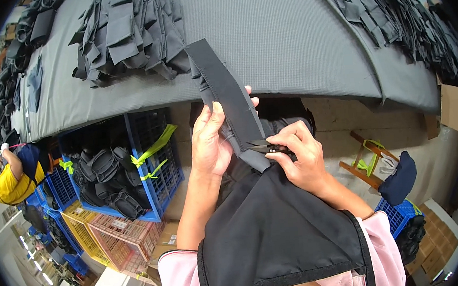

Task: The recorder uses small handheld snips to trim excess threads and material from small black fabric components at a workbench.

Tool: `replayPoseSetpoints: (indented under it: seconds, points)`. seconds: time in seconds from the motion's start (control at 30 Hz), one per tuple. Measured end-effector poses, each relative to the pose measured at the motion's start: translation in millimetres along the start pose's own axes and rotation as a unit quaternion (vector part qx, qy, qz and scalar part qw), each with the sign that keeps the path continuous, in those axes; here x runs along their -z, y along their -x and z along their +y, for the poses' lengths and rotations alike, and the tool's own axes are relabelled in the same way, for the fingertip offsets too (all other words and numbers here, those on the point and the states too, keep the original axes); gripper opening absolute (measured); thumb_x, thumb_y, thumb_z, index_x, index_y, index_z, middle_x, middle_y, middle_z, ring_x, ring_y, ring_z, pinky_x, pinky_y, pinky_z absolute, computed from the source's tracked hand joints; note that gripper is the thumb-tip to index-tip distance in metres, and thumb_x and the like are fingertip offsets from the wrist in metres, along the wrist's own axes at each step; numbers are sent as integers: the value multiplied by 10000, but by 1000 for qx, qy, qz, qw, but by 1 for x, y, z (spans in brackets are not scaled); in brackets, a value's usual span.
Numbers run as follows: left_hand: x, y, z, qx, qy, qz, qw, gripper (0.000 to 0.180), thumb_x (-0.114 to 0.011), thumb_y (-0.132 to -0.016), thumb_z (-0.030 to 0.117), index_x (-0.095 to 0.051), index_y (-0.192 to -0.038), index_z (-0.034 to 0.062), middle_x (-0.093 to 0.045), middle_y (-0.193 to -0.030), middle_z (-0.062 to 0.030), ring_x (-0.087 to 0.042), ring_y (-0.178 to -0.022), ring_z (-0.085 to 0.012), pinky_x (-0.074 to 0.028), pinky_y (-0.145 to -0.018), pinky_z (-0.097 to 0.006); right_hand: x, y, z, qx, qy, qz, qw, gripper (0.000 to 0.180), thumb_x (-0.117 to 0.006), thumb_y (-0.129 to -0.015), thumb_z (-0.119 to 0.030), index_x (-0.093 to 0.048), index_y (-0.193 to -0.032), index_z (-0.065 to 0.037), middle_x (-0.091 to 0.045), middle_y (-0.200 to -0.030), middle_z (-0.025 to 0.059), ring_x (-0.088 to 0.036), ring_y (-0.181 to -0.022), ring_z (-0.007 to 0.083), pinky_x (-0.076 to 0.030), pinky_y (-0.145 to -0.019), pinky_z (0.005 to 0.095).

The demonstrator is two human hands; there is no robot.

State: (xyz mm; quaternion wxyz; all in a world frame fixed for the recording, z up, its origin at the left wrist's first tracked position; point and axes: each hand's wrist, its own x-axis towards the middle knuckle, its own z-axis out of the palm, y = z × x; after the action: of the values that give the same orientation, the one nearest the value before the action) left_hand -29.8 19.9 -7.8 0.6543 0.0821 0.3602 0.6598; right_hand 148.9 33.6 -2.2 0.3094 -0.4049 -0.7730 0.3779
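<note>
A long dark grey sewn fabric strip (225, 91) slants up from my lap to the table's near edge. My left hand (210, 142) is closed on it, thumb on the near face and fingertips showing past the far side. In my right hand (302, 155) is a small pair of black thread snips (262, 146), pinched between thumb and fingers. Its blades lie against the strip's lower part, by the edge. Fine loose threads stick out along the strip. Below, a black apron (280, 231) covers my front.
A grey cloth-covered table (280, 40) spans the far side. It bears a pile of grey fabric pieces (126, 32) and another heap (392, 14) at right. Blue crate (155, 174) with black items stands left, a wooden stool (362, 161) right. A person in yellow (16, 175) is far left.
</note>
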Motion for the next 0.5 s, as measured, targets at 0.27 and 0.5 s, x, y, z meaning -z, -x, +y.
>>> replayPoseSetpoints:
  seconds: [0.27,0.5]
  points:
    - [-1,2,-3,11,10,7,1000,422,-450,-963,284,-432,-1255,-21,-521,-1245,-192,-572,-1077,-285,-507,-886,-403,-4,-3,0,74,12,7,997,297,-759,-611,-44,-642,-884,-60,-548,-704,39,-541,-594,202,-424,-525,302]
    - [2,3,-6,11,24,2,1000,421,-459,-961,269,-431,-1261,-24,-523,-1242,-201,-572,-1077,-287,-506,-884,-403,-3,3,1,130,56,25,990,271,-776,-593,-18,-654,-833,-41,-610,-734,62,-565,-618,198,-466,-563,305]
